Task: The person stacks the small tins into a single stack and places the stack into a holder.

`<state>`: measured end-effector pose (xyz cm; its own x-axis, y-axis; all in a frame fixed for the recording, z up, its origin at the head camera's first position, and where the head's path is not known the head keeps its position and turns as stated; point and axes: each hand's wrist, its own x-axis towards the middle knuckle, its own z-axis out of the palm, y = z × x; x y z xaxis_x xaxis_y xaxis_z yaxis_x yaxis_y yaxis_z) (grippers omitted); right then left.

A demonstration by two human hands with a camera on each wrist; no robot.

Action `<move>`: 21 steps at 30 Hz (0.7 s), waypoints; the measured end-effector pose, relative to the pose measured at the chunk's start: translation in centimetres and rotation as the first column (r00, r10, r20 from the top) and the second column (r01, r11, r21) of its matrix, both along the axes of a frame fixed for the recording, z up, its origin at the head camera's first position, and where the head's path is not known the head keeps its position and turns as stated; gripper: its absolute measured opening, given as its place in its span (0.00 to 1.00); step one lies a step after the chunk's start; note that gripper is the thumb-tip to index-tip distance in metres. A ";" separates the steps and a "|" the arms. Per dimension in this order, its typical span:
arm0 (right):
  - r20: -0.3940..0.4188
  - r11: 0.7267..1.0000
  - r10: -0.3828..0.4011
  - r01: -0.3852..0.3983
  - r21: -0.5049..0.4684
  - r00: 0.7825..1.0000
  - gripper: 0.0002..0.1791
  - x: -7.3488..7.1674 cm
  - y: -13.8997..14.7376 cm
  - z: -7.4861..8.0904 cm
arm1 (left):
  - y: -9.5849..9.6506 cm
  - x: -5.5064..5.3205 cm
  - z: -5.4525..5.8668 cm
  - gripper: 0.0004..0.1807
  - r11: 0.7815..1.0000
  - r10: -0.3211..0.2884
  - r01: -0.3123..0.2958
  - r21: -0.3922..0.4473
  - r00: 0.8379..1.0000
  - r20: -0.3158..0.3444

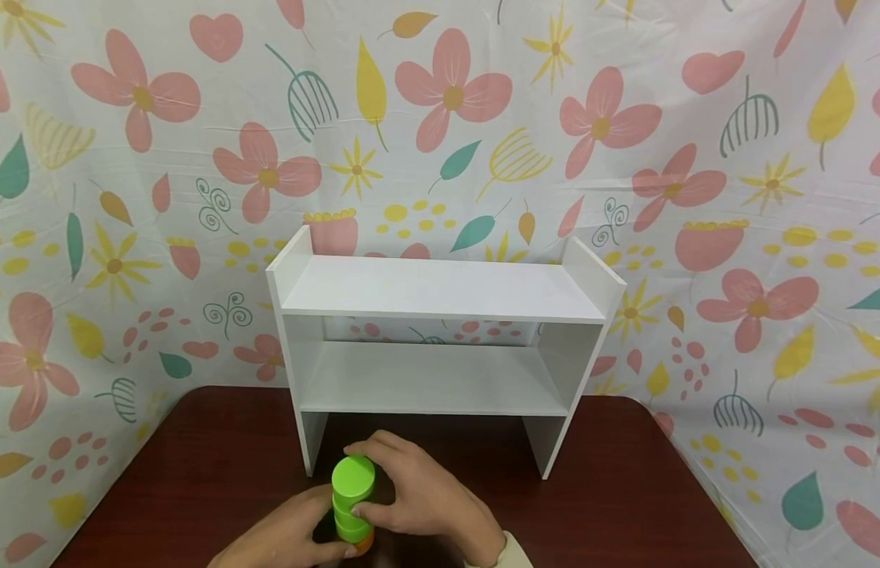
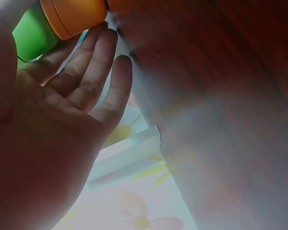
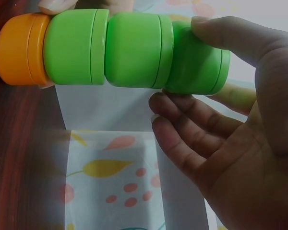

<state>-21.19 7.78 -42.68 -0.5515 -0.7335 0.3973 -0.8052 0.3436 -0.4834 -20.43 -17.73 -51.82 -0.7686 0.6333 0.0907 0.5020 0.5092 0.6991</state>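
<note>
Several small, round lidded jars stand stacked on the table in front of the shelf. An orange jar (image 3: 21,50) is the lowest, with a lower green jar (image 3: 74,48), a middle green jar (image 3: 137,50) and a top green jar (image 1: 353,476) above it. The top one sits slightly off line in the right wrist view. My right hand (image 1: 418,493) pinches it between thumb and fingers. Low on the stack, my left hand (image 1: 290,532) holds the jars around the orange and lower green ones, its thumb in front. Part of the orange jar is hidden by that thumb in the head view.
A white two-tier shelf (image 1: 440,379) stands just behind the hands, its left side panel (image 1: 313,438) close to the stack. The dark red-brown table (image 1: 624,505) reaches out to both sides. A flower-patterned cloth (image 1: 440,181) hangs behind.
</note>
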 end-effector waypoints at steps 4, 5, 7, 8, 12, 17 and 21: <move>-0.002 1.000 -0.002 0.002 0.001 1.000 0.32 0.0 0.0 -0.1 | 0.0 0.0 0.1 0.26 1.000 -0.001 0.001 0.002 1.000 -0.005; -0.002 1.000 -0.002 0.002 0.000 1.000 0.32 0.0 0.0 -0.1 | 0.0 0.0 0.1 0.27 1.000 0.000 0.000 0.003 1.000 -0.003; 0.001 1.000 -0.002 0.002 0.001 1.000 0.32 0.0 0.0 -0.1 | -0.1 0.0 0.1 0.27 1.000 -0.001 0.001 0.002 1.000 -0.006; 0.001 1.000 -0.002 0.002 0.001 1.000 0.32 0.0 0.0 -0.1 | -0.1 0.0 0.1 0.27 1.000 0.000 0.000 0.001 1.000 -0.006; 0.002 1.000 -0.005 0.005 0.006 1.000 0.32 0.0 0.1 -0.1 | -0.1 0.0 0.0 0.28 1.000 0.005 -0.005 -0.005 1.000 -0.010; -0.001 1.000 -0.008 0.008 0.008 1.000 0.33 0.0 0.1 -0.2 | -0.1 0.0 0.0 0.28 1.000 0.004 -0.004 -0.006 1.000 -0.017; 0.006 1.000 -0.013 0.013 0.010 1.000 0.33 0.0 0.1 -0.2 | -0.1 0.0 0.1 0.27 1.000 0.004 -0.004 -0.004 1.000 -0.013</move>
<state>-21.18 7.90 -42.88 -0.5634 -0.7301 0.3867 -0.7977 0.3589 -0.4846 -20.39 -17.87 -51.75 -0.7697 0.6308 0.0984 0.5091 0.5135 0.6907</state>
